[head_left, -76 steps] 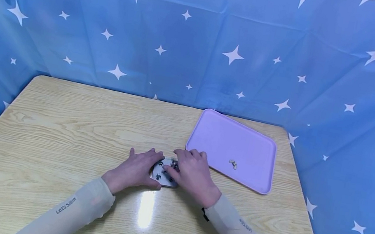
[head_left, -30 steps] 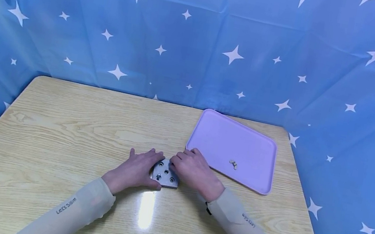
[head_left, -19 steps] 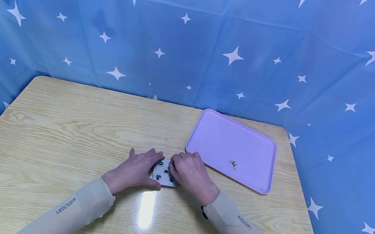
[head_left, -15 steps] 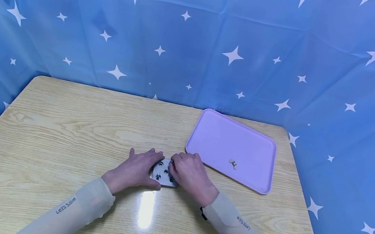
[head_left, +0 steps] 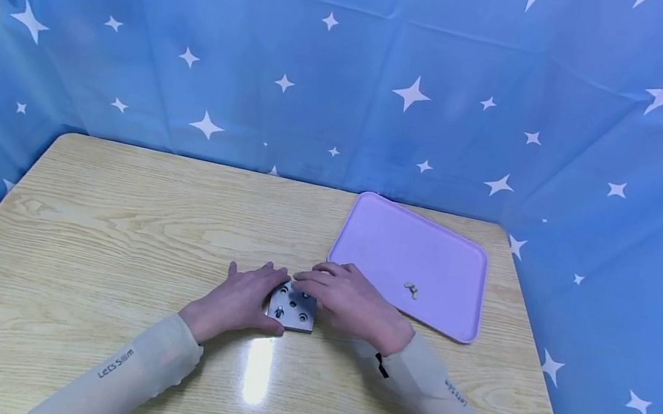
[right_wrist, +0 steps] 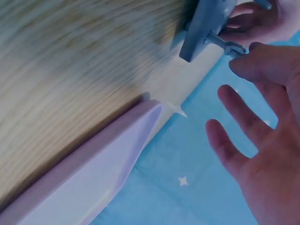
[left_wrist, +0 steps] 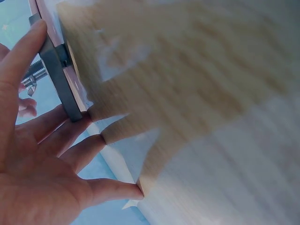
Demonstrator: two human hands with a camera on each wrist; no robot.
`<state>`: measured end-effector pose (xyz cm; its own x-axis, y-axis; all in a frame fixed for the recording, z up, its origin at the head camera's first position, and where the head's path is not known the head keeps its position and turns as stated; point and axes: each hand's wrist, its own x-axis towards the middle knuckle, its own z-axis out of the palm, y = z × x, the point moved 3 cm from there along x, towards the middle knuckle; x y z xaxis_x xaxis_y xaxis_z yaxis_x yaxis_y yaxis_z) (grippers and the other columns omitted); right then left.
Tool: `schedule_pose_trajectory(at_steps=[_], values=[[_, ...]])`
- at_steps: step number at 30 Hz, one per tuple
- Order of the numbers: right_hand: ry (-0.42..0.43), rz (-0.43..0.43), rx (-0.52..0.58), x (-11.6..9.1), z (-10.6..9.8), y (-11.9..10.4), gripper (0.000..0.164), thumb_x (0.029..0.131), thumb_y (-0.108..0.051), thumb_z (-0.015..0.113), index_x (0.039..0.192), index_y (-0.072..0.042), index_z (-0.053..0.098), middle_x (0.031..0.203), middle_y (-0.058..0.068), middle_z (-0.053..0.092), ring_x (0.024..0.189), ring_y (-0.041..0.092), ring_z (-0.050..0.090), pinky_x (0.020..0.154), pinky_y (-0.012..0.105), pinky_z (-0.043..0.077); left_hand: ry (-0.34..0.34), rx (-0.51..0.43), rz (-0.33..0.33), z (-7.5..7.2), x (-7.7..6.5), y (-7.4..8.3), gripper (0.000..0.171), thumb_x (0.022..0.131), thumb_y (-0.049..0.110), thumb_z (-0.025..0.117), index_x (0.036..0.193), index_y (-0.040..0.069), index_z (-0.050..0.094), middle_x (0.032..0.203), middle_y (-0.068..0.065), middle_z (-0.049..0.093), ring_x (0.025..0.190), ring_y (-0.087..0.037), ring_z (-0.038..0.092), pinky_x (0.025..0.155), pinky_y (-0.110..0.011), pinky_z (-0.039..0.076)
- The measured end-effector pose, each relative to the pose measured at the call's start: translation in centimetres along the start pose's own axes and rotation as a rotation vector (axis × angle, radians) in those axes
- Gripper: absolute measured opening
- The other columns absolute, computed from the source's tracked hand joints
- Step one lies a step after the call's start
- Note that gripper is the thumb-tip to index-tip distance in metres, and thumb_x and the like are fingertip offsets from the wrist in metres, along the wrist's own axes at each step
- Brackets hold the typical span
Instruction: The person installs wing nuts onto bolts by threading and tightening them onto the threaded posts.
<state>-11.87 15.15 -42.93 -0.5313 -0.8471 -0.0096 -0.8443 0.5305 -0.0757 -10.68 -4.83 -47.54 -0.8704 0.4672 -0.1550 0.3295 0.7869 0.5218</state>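
A square grey metal plate [head_left: 292,317] with several holes lies on the table in the head view. My left hand [head_left: 238,300] holds its left side, thumb at the near edge and fingers at the far edge. One wing screw [head_left: 280,312] stands in the plate's near-left hole. Over the far-right corner, my right hand [head_left: 355,301] has thumb and forefinger at another wing screw [right_wrist: 233,48]; its other fingers are spread in the right wrist view. The left wrist view shows the plate [left_wrist: 60,77] edge-on, raised off the tabletop, with a threaded screw [left_wrist: 35,70] beyond it.
A purple tray [head_left: 412,240] lies at the back right, its near-left edge close to my right hand. In it is a small tan, wing-shaped piece [head_left: 412,291]. A blue curtain [head_left: 331,59] with white stars hangs behind the wooden table [head_left: 122,222].
My right wrist has turned and shifted a little right; its fingers, curled in half a second ago, are now straighter over the plate's far-right corner. My left hand and the plate stay put.
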Motion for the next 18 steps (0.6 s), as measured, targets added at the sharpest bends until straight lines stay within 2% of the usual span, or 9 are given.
schedule_pose_trajectory(at_steps=[4, 8, 18], values=[[0.002, -0.03, -0.044, -0.05, 0.21, 0.06, 0.048, 0.095, -0.002, 0.072, 0.138, -0.021, 0.066, 0.141, -0.007, 0.063, 0.13, 0.018, 0.055, 0.097, 0.044, 0.05, -0.005, -0.001, -0.003, 0.01, -0.05, 0.03, 0.093, 0.073, 0.049, 0.092, 0.149, 0.01, 0.053, 0.155, -0.018, 0.05, 0.145, -0.04, 0.044, 0.106, -0.085, 0.021], [0.022, -0.035, -0.053, 0.06, 0.29, 0.07, 0.039, 0.097, -0.003, 0.069, 0.133, -0.02, 0.069, 0.136, -0.007, 0.066, 0.127, 0.017, 0.057, 0.098, 0.042, 0.05, -0.006, -0.005, -0.006, -0.04, -0.04, 0.03, 0.093, 0.073, 0.049, 0.092, 0.149, 0.011, 0.054, 0.155, -0.017, 0.05, 0.145, -0.04, 0.043, 0.107, -0.084, 0.021], [0.069, -0.037, -0.092, 0.68, 0.41, 0.31, 0.026, 0.096, -0.009, 0.073, 0.119, -0.02, 0.075, 0.118, -0.007, 0.073, 0.115, 0.016, 0.063, 0.098, 0.038, 0.051, -0.002, -0.013, -0.006, -0.22, 0.01, 0.06, 0.091, 0.073, 0.048, 0.093, 0.148, 0.013, 0.054, 0.153, -0.017, 0.052, 0.145, -0.041, 0.044, 0.107, -0.084, 0.021]])
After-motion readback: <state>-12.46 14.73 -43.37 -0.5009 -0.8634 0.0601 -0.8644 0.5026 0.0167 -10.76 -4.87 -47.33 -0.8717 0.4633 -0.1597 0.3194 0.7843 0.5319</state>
